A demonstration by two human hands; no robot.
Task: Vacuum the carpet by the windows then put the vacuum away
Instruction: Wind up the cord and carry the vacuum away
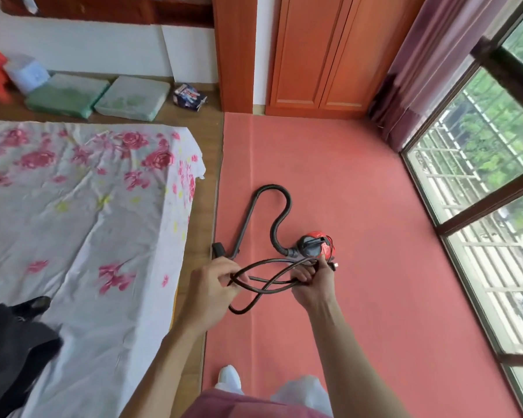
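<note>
A small red and grey vacuum (314, 244) sits on the salmon-pink carpet (360, 188) by the windows (480, 164). Its black hose (280, 206) curves away from it and runs down into a wand that ends in a floor head (219, 249) at the carpet's left edge. Looped between both hands is the black power cord (266, 282). My left hand (213, 283) pinches one side of the loops. My right hand (313, 282) grips the other side, just in front of the vacuum. The plug (334, 266) sticks out beside my right hand.
A bed with a flowered sheet (82, 224) fills the left side, and a dark garment (15, 342) lies on it. Green cushions (97, 96) lie by the far wall. An orange wardrobe (329, 52) and a purple curtain (429, 70) stand at the back.
</note>
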